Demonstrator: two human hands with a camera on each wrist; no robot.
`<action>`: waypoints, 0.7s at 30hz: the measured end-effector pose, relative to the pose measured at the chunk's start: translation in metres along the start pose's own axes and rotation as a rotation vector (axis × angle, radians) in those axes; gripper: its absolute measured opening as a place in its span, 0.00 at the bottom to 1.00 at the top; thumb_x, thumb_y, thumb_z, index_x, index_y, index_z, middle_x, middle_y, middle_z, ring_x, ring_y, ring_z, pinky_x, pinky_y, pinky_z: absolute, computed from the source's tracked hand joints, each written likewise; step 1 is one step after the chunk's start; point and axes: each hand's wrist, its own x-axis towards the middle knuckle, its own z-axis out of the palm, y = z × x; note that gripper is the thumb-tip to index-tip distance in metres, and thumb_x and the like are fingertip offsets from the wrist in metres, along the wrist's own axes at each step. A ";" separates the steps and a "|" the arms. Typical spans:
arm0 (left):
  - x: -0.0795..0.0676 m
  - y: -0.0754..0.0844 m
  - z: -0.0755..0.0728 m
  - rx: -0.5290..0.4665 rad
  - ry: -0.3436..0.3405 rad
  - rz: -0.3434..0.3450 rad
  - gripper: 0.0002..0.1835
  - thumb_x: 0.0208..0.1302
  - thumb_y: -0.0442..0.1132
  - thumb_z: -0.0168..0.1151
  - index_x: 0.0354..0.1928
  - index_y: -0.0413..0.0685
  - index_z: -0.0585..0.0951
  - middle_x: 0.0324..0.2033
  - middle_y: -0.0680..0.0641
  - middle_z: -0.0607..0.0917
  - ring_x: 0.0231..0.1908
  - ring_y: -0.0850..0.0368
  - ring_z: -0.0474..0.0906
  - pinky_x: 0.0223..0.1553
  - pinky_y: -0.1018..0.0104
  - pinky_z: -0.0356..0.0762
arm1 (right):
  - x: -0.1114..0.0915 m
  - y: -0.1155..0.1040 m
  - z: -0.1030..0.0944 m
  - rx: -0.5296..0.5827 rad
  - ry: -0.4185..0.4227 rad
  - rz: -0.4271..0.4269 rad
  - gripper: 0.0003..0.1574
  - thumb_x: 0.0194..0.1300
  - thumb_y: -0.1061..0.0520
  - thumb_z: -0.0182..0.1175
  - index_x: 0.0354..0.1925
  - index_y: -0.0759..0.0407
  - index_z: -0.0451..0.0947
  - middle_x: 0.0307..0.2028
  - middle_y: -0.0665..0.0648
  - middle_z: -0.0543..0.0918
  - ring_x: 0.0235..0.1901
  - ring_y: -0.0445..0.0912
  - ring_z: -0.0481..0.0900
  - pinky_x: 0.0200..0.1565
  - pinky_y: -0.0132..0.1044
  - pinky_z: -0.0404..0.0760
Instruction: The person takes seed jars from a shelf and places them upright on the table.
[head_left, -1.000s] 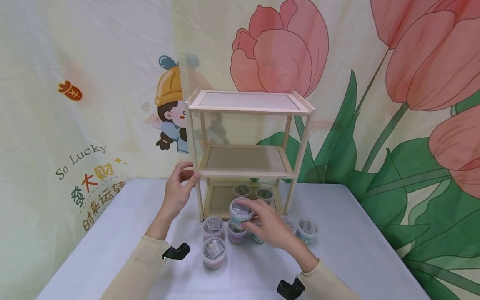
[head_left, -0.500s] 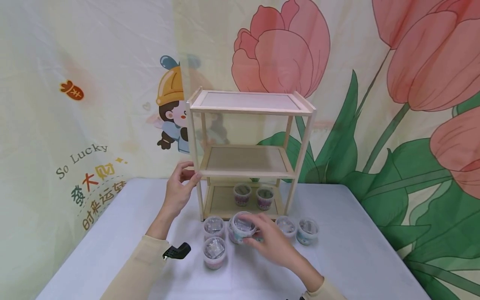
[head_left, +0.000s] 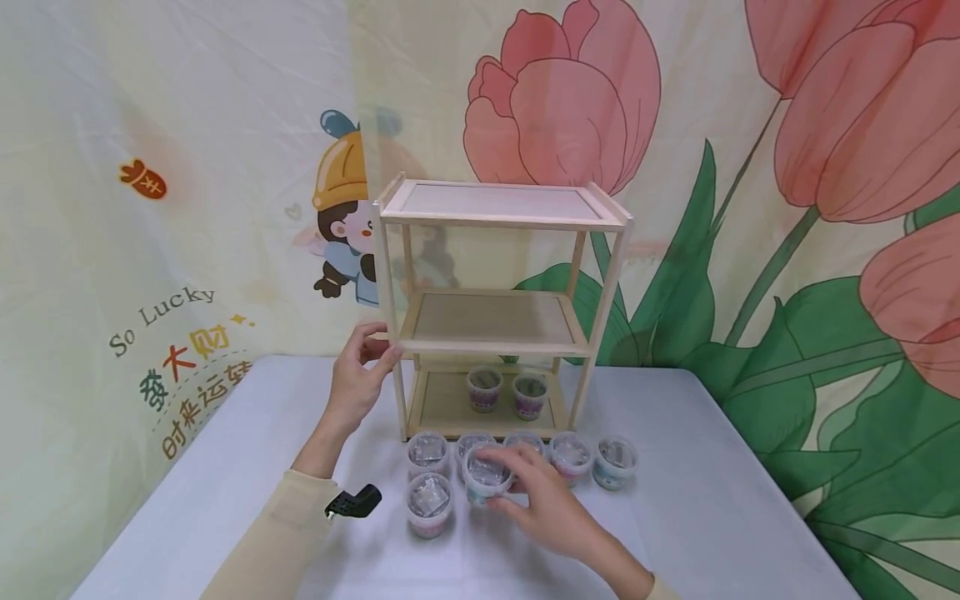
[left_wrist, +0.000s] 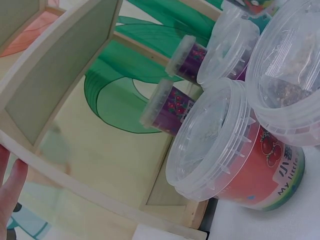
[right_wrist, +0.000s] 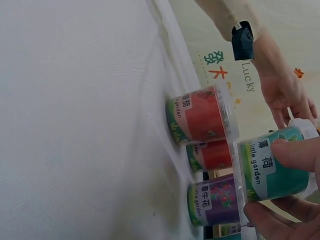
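Observation:
In the head view my right hand holds a teal planting-kit cup with a clear lid, thumb and fingers on its sides. The right wrist view shows the cup's teal label reading "little garden", held off the table. My left hand grips the left front post of a three-tier wooden shelf at middle-tier height. Two purple cups stand on the bottom tier. In front of the shelf are several lidded cups, among them a red one in the left wrist view.
A cup stands nearest me, left of the held one. At the right end of the row is another teal cup. White cloth covers the table, and a tulip-printed backdrop hangs behind the shelf.
My right hand has lowered the teal cup and drawn it toward me, uncovering cups behind it. My left hand keeps its place on the post.

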 end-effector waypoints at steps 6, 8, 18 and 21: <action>0.000 0.000 0.000 -0.006 0.001 0.000 0.25 0.75 0.47 0.68 0.69 0.54 0.74 0.50 0.41 0.81 0.52 0.51 0.79 0.47 0.75 0.81 | -0.006 0.006 0.006 0.022 -0.046 0.015 0.41 0.67 0.59 0.74 0.73 0.40 0.72 0.59 0.50 0.77 0.57 0.48 0.80 0.52 0.40 0.88; 0.000 0.000 0.000 -0.008 0.001 0.001 0.25 0.75 0.47 0.68 0.69 0.54 0.74 0.50 0.41 0.81 0.52 0.51 0.79 0.47 0.75 0.81 | -0.007 0.008 0.009 0.029 -0.057 0.013 0.41 0.67 0.59 0.74 0.73 0.41 0.72 0.58 0.50 0.77 0.56 0.47 0.80 0.52 0.40 0.88; 0.001 -0.002 0.001 -0.014 0.004 0.002 0.25 0.75 0.46 0.68 0.68 0.52 0.74 0.49 0.40 0.81 0.51 0.51 0.79 0.46 0.75 0.82 | -0.009 0.017 0.024 0.013 -0.066 -0.019 0.40 0.66 0.60 0.75 0.72 0.43 0.73 0.54 0.48 0.76 0.53 0.43 0.79 0.51 0.38 0.87; 0.000 -0.002 0.001 -0.013 0.006 0.002 0.25 0.75 0.45 0.68 0.68 0.52 0.74 0.49 0.40 0.81 0.51 0.52 0.79 0.46 0.75 0.81 | -0.010 0.018 0.027 -0.003 -0.056 -0.032 0.40 0.66 0.61 0.75 0.72 0.43 0.73 0.54 0.48 0.76 0.52 0.42 0.79 0.50 0.38 0.87</action>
